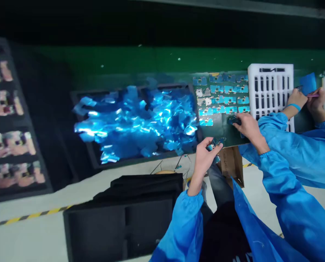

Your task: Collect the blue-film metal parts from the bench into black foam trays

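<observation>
Blue film scraps (135,122) in black tray (82,96) — green bench (151,62) — white slotted rack (271,91) — blue sleeves (282,182).

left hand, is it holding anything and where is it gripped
The left hand pinches a small blue-filmed part at its near end, between thumb and fingertips. The right hand rests on another small dark piece; its grip cannot be told.

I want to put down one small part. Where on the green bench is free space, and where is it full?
Bare green bench lies behind the tray of blue film scraps. The dark mat is bare near the right hand. Crowded: the rows of small parts, the white slotted tray.
</observation>
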Demonstrator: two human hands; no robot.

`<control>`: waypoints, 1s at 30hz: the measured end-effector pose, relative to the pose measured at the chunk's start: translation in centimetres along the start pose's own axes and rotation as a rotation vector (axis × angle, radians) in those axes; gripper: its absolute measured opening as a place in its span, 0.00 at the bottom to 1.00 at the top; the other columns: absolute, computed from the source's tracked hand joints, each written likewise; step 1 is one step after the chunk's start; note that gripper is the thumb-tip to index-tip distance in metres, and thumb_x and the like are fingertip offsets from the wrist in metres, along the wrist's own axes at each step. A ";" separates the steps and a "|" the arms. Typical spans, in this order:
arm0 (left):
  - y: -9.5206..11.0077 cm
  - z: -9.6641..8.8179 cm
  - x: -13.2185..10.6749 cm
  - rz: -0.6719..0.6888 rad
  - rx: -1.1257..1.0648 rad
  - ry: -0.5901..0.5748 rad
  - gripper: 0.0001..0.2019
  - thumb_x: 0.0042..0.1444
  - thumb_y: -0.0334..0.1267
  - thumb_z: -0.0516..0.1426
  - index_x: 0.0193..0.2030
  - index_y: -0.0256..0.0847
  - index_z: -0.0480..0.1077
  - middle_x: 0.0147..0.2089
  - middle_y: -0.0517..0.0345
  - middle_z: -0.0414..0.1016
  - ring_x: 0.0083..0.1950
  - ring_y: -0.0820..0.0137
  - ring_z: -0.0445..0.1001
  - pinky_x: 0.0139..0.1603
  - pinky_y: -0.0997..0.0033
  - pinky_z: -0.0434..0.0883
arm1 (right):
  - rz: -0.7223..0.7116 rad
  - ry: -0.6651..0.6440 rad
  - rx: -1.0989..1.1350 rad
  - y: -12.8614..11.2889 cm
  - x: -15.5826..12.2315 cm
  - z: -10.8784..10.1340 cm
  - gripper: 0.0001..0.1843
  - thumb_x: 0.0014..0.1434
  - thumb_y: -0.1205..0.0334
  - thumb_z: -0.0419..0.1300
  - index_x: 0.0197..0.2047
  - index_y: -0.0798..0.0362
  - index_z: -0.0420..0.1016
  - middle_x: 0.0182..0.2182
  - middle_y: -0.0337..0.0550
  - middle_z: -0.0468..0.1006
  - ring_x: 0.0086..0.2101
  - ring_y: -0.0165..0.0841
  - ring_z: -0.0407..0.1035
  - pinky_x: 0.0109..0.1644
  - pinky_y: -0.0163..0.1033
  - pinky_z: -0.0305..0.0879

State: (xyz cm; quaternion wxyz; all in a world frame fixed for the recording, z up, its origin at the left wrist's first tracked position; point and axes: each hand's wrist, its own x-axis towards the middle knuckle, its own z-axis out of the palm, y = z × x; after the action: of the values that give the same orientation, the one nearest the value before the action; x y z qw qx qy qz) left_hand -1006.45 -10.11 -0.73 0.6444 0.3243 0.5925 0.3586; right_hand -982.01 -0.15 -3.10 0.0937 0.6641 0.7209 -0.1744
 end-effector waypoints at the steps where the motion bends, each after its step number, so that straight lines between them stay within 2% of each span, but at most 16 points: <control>1: -0.3 -1.3 -2.0 -0.054 -0.094 0.033 0.12 0.54 0.47 0.71 0.33 0.43 0.76 0.32 0.59 0.76 0.35 0.66 0.72 0.38 0.65 0.70 | 0.031 0.010 0.003 -0.4 -0.7 -0.8 0.14 0.64 0.65 0.68 0.53 0.54 0.79 0.52 0.60 0.83 0.55 0.55 0.76 0.57 0.58 0.77; 3: -1.5 -4.4 -6.7 -0.183 -0.261 0.149 0.15 0.50 0.50 0.74 0.35 0.43 0.80 0.33 0.58 0.77 0.34 0.67 0.72 0.36 0.67 0.68 | 0.075 0.089 0.067 -2.2 -2.6 -2.3 0.13 0.62 0.64 0.71 0.50 0.54 0.80 0.49 0.60 0.85 0.50 0.54 0.78 0.57 0.60 0.76; 5: -3.7 -8.1 -12.0 -0.300 -0.424 0.325 0.19 0.46 0.51 0.77 0.37 0.43 0.81 0.33 0.59 0.77 0.33 0.69 0.73 0.35 0.69 0.69 | 0.062 0.140 0.288 -5.5 -5.1 -3.0 0.11 0.61 0.57 0.72 0.45 0.51 0.81 0.43 0.56 0.86 0.43 0.51 0.79 0.54 0.61 0.77; 7: -7.0 -12.1 -17.6 -0.367 -0.568 0.538 0.23 0.43 0.52 0.79 0.40 0.42 0.82 0.35 0.58 0.79 0.35 0.69 0.77 0.37 0.69 0.73 | 0.006 0.029 0.607 -10.3 -8.2 -2.3 0.13 0.60 0.48 0.74 0.42 0.45 0.81 0.40 0.50 0.86 0.39 0.50 0.78 0.51 0.62 0.77; 9: -11.3 -15.6 -23.1 -0.377 -0.661 0.774 0.26 0.41 0.51 0.79 0.42 0.40 0.81 0.39 0.54 0.83 0.40 0.65 0.81 0.44 0.65 0.77 | -0.072 -0.250 0.861 -16.5 -12.0 0.3 0.17 0.58 0.41 0.75 0.40 0.43 0.82 0.40 0.47 0.86 0.39 0.49 0.79 0.52 0.61 0.78; 12: -18.7 -19.5 -29.7 -0.371 -0.631 1.115 0.25 0.41 0.52 0.77 0.41 0.39 0.79 0.38 0.53 0.83 0.41 0.62 0.82 0.48 0.61 0.79 | -0.194 -0.685 0.931 -26.0 -18.9 6.6 0.20 0.56 0.41 0.75 0.40 0.46 0.81 0.39 0.46 0.87 0.38 0.46 0.80 0.51 0.56 0.78; 13: -21.0 -20.3 -31.1 -0.375 -0.600 1.184 0.24 0.42 0.51 0.76 0.40 0.39 0.78 0.37 0.55 0.83 0.40 0.63 0.82 0.47 0.62 0.78 | -0.237 -0.756 0.880 -28.6 -21.2 9.1 0.18 0.57 0.43 0.73 0.41 0.48 0.81 0.39 0.45 0.87 0.38 0.44 0.80 0.51 0.53 0.78; 14: -23.2 -21.0 -32.2 -0.383 -0.578 1.219 0.23 0.42 0.51 0.75 0.39 0.39 0.78 0.36 0.56 0.82 0.40 0.64 0.81 0.46 0.63 0.78 | -0.284 -0.768 0.792 -30.9 -23.3 11.5 0.16 0.58 0.46 0.71 0.41 0.49 0.80 0.39 0.45 0.86 0.39 0.43 0.80 0.50 0.51 0.77; 17: -28.3 -22.3 -33.5 -0.363 -0.524 1.196 0.19 0.45 0.48 0.73 0.38 0.40 0.78 0.36 0.56 0.82 0.40 0.64 0.81 0.47 0.63 0.78 | -0.417 -0.635 0.382 -35.5 -28.5 17.7 0.08 0.63 0.55 0.66 0.42 0.50 0.78 0.43 0.47 0.86 0.45 0.44 0.79 0.52 0.46 0.74; 20: -31.0 -23.5 -33.7 -0.288 -0.355 1.133 0.12 0.52 0.45 0.69 0.39 0.41 0.78 0.39 0.54 0.84 0.42 0.62 0.82 0.52 0.62 0.78 | -0.437 -0.582 0.054 -37.4 -32.1 21.4 0.09 0.69 0.58 0.62 0.49 0.51 0.80 0.50 0.52 0.86 0.52 0.46 0.79 0.54 0.44 0.72; 25: -32.3 -25.2 -34.8 -0.296 -0.067 1.087 0.08 0.58 0.39 0.68 0.41 0.42 0.77 0.38 0.56 0.81 0.41 0.62 0.79 0.53 0.62 0.75 | -0.505 -0.591 -0.160 -38.6 -36.0 24.2 0.14 0.74 0.59 0.57 0.58 0.51 0.78 0.57 0.54 0.84 0.58 0.45 0.76 0.57 0.43 0.73; 30: -33.1 -25.5 -35.9 -0.242 -0.027 1.041 0.09 0.57 0.35 0.70 0.43 0.43 0.78 0.40 0.56 0.80 0.42 0.62 0.78 0.56 0.62 0.74 | -0.484 -0.545 -0.215 -38.7 -37.4 25.3 0.12 0.75 0.60 0.57 0.56 0.51 0.77 0.55 0.56 0.84 0.56 0.48 0.77 0.55 0.47 0.75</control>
State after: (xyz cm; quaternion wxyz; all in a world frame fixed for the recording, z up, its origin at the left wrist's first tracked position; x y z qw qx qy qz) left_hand -1030.73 -58.35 -11.78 0.3061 0.0246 0.8623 0.4026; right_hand -1019.01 -46.45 -7.77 0.3073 0.3903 0.8198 -0.2848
